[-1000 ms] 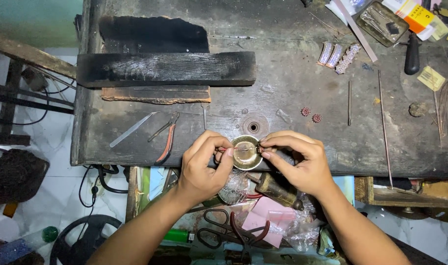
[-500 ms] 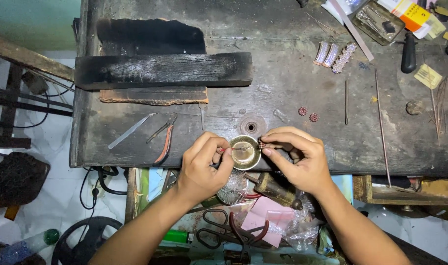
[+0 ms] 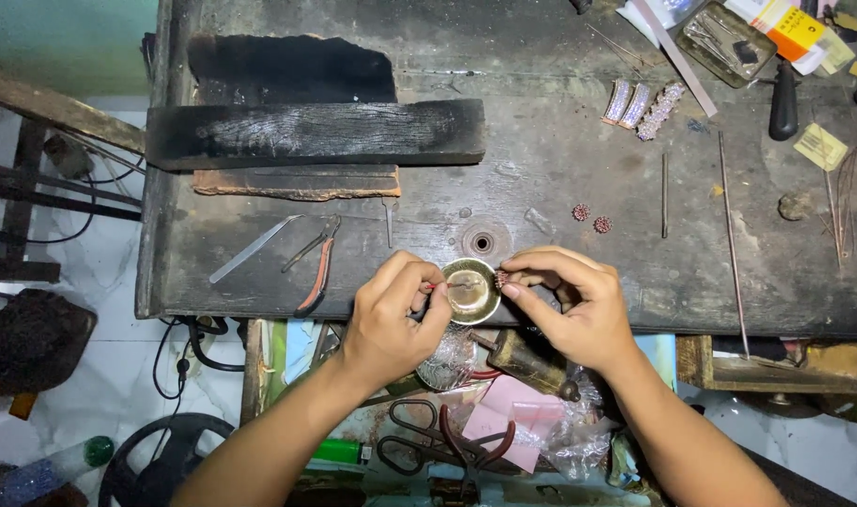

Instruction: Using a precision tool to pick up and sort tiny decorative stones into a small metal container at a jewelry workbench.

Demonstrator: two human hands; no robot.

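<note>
Head view is showing both hands meeting over a small brass dish [image 3: 472, 290] that is sitting at the near edge of the dark counter [image 3: 560, 178]. Left hand [image 3: 391, 314] is pinching shut on a thin red-tipped pin [image 3: 438, 284], its point reaching over the dish rim. Right hand [image 3: 569, 300] is closing thumb and forefinger on a tiny beaded ornament [image 3: 501, 278], held just beside the dish's right rim. Two similar round ornaments [image 3: 592, 219] are lying farther back on the counter, well apart from the hands. Pliers [image 3: 317, 263] and tweezers [image 3: 252, 248] are resting toward the left edge, in front of a charred wooden block [image 3: 316, 133]. Three jewelled clasps [image 3: 640, 105] are lying near the far right corner.
</note>
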